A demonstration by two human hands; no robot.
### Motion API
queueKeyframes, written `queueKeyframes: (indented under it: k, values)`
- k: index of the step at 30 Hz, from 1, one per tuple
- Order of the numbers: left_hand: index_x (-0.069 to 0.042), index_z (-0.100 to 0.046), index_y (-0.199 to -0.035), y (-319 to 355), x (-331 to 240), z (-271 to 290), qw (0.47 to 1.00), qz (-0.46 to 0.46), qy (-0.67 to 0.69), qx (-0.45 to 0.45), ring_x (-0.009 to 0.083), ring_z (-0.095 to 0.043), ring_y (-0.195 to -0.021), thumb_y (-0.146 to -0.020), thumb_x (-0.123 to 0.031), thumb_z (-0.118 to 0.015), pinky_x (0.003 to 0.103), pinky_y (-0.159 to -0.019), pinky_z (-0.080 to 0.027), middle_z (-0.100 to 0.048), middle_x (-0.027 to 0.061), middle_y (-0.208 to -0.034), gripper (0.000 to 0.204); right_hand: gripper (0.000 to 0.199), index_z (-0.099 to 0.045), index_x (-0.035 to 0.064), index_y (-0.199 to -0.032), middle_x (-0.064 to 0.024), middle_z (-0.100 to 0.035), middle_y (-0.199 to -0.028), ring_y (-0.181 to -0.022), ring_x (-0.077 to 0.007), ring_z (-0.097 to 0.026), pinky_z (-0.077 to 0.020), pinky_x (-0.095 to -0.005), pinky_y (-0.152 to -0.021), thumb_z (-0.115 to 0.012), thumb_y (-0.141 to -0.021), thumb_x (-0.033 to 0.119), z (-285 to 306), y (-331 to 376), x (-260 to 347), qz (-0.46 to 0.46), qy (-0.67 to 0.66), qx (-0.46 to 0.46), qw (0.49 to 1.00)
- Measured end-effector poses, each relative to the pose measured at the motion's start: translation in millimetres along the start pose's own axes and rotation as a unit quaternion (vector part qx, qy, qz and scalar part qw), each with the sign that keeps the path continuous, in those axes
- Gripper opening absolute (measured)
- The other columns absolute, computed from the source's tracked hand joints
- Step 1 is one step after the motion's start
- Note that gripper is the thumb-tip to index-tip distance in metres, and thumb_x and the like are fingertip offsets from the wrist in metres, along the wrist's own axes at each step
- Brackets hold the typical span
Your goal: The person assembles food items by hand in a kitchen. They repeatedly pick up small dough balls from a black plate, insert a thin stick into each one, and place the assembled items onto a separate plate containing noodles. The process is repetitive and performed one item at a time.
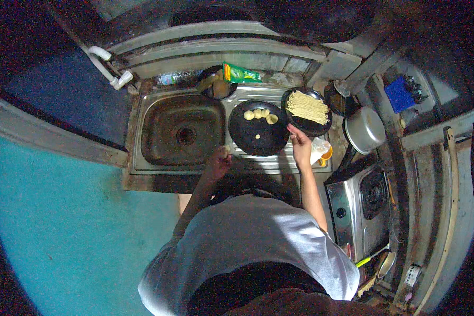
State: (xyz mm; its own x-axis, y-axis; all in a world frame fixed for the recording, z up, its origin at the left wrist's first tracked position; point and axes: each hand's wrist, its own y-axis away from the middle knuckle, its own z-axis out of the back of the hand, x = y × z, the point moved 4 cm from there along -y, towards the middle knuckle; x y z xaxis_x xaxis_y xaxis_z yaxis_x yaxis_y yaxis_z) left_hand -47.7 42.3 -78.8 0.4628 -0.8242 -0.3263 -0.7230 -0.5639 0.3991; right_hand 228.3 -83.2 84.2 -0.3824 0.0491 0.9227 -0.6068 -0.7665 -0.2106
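A round black plate [247, 138] sits on the steel drainboard, with several pale, dough-like rounds [257, 113] near its far side and one small bit by itself. My left hand [218, 164] is closed at the sink's near right edge; a small pale piece [226, 150] shows at its fingertips, its kind unclear. My right hand [300, 145] has its fingers stretched toward the near edge of a second black plate [317, 129], which bears a heap of thin pale noodles [307, 107]. Whether the fingertips touch that plate cannot be made out.
The steel sink [158, 126] lies left. Behind the plates are a green packet [242, 73] and a dark bowl [224, 90]. On the right stand a clear plastic bag [319, 147], an orange cup [327, 154], a metal pot [364, 130] and a gas stove [355, 205].
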Motion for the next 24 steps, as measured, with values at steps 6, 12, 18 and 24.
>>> queueKeyframes:
  k: [6, 12, 18, 24]
  values:
    - [-0.006, -0.056, -0.109, 6, 3, -31, 0.969, -0.026, -0.244, 0.004, 0.012, -0.055, -0.081, -0.089, -0.028, -0.058, 0.025, -0.07, -0.047, -0.058, 0.0017, -0.094, 0.03, 0.046, -0.059, 0.0055, -0.119, -0.0177, -0.053, -0.128, -0.117, -0.0275, -0.052, -0.0439, -0.0329, -0.091, -0.072, -0.078, 0.023, -41, 4, -9, 0.033, 0.193, 0.073, 0.978]
    - [-0.004, -0.058, -0.113, 37, -3, -97, 0.899, 0.014, -0.436, 0.023, 0.0112, -0.054, -0.083, -0.088, -0.038, -0.056, 0.026, -0.074, -0.042, -0.061, 0.0036, -0.097, 0.042, 0.034, -0.067, 0.0081, -0.107, -0.0098, -0.068, -0.102, -0.089, -0.0167, -0.065, -0.05, -0.028, -0.078, -0.074, -0.076, 0.018, -89, 44, 49, 0.035, 0.015, 0.246, 0.969]
    - [-0.008, -0.062, -0.108, 66, -10, -129, 0.878, 0.042, -0.477, 0.007, 0.0141, -0.052, -0.078, -0.086, -0.044, -0.056, 0.028, -0.073, -0.04, -0.059, 0.0016, -0.088, 0.042, 0.024, -0.069, 0.0047, -0.097, -0.0084, -0.069, -0.091, -0.077, -0.0127, -0.066, -0.0522, -0.0253, -0.067, -0.074, -0.077, 0.017, -95, 50, 43, 0.075, 0.04, 0.213, 0.973]
    - [-0.009, -0.063, -0.1, 49, -5, -119, 0.87, 0.004, -0.489, 0.065, 0.0117, -0.051, -0.076, -0.085, -0.038, -0.059, 0.026, -0.072, -0.039, -0.057, -0.0002, -0.085, 0.033, 0.021, -0.069, 0.0039, -0.093, -0.0078, -0.069, -0.086, -0.073, -0.0115, -0.066, -0.0515, -0.0245, -0.067, -0.074, -0.076, 0.015, -93, 53, 42, 0.069, 0.025, 0.197, 0.978]
